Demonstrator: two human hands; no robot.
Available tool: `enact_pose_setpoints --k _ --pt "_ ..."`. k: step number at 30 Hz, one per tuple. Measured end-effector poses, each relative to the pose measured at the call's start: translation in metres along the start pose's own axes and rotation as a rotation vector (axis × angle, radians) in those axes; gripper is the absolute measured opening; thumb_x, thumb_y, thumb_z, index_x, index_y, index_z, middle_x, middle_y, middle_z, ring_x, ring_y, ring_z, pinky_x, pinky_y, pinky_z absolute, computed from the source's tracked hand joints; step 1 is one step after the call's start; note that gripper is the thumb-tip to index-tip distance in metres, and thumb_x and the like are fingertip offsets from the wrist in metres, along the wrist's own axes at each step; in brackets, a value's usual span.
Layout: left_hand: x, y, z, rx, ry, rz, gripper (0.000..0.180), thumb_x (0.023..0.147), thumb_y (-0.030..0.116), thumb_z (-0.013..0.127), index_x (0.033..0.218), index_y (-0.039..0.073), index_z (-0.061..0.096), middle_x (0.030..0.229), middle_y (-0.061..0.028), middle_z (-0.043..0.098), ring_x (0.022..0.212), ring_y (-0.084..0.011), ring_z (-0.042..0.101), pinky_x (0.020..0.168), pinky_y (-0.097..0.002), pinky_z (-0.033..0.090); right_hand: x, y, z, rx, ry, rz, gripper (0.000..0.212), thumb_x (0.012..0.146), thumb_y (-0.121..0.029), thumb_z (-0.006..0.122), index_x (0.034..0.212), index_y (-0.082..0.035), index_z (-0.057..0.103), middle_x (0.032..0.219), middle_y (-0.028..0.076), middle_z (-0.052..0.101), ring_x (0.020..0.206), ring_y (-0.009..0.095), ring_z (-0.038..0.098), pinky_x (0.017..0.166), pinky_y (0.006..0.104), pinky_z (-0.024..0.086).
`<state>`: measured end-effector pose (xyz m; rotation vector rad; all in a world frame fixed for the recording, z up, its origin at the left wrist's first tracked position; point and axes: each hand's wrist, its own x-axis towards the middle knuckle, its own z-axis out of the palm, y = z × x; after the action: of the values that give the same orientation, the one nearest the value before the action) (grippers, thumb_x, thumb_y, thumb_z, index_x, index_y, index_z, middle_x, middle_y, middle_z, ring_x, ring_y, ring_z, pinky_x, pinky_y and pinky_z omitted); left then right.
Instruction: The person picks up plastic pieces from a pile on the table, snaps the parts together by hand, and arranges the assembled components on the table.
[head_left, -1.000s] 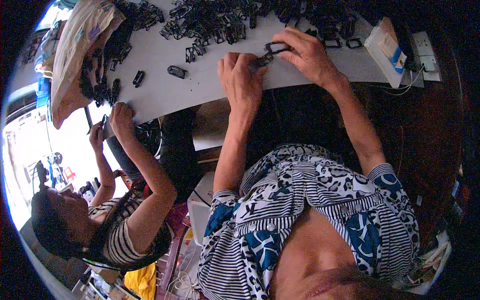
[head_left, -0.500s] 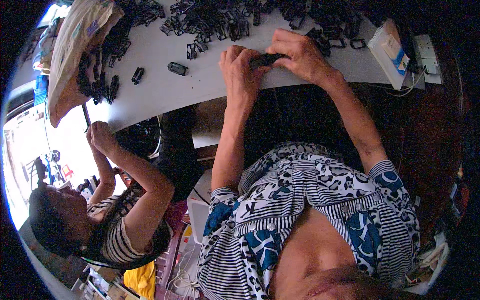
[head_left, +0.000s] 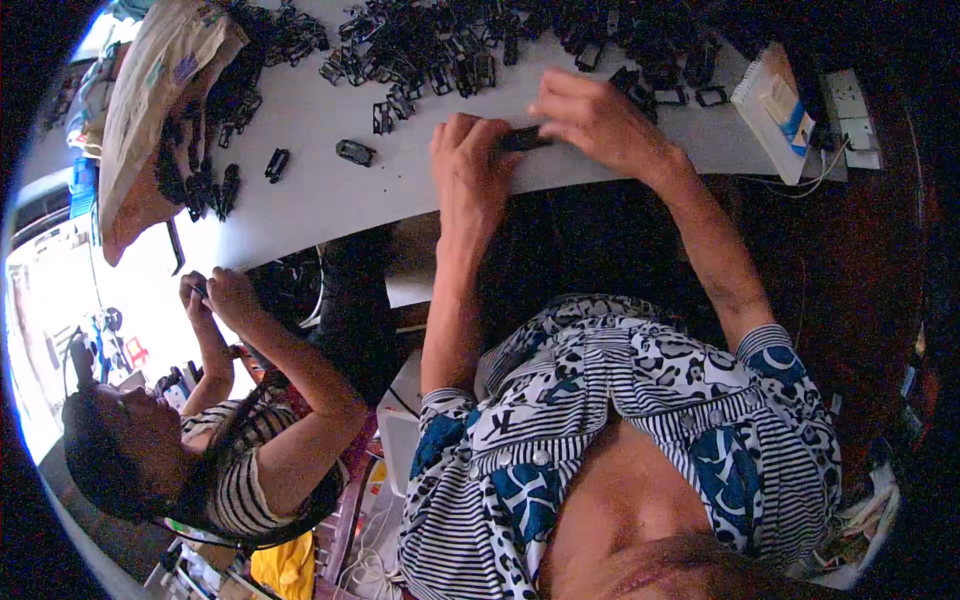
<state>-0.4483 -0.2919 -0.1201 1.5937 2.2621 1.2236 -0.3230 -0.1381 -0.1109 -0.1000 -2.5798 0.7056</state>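
Observation:
Over the table's near edge, my left hand (head_left: 468, 160) is closed on a small dark frame-like part (head_left: 522, 140), pinching its left end. Fingers and palm cover much of that part, so its details cannot be made out. My right hand (head_left: 596, 120) is beside the part's right end, its fingers loosely bent and spread apart. Nothing shows in the right hand, though its fingertips lie very close to the part. Two similar black rectangular parts, one a small oblong frame (head_left: 355, 152) and one a narrower frame (head_left: 277, 165), rest on the white table (head_left: 310, 205) to the left.
A heap of black frames (head_left: 430, 50) spreads along the table's far side. At the right stand a spiral notepad (head_left: 775, 115) and a power strip (head_left: 853, 120) with a cable. A crumpled bag (head_left: 150, 130) is at left, near a co-worker in a striped shirt (head_left: 250, 470).
My right hand has loosened from the part, its fingers spreading and lifting slightly away. My left hand keeps the part and has shifted a little. The co-worker's hands have moved lower in view.

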Motion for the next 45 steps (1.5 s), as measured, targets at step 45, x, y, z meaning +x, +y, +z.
enact_pose_setpoints --k 45 --pt "0.028 0.029 0.036 0.124 0.070 0.058 0.024 0.070 -0.007 0.053 0.092 0.003 0.056 0.087 -0.0150 0.051 0.085 -0.0338 0.051 0.070 -0.0447 0.042 -0.014 0.009 -0.014 0.758 0.296 0.383 0.012 0.079 0.003 0.062 0.089 0.000 0.058 0.107 0.005 0.056 0.090 0.012 0.058 0.080 0.0254 0.049"
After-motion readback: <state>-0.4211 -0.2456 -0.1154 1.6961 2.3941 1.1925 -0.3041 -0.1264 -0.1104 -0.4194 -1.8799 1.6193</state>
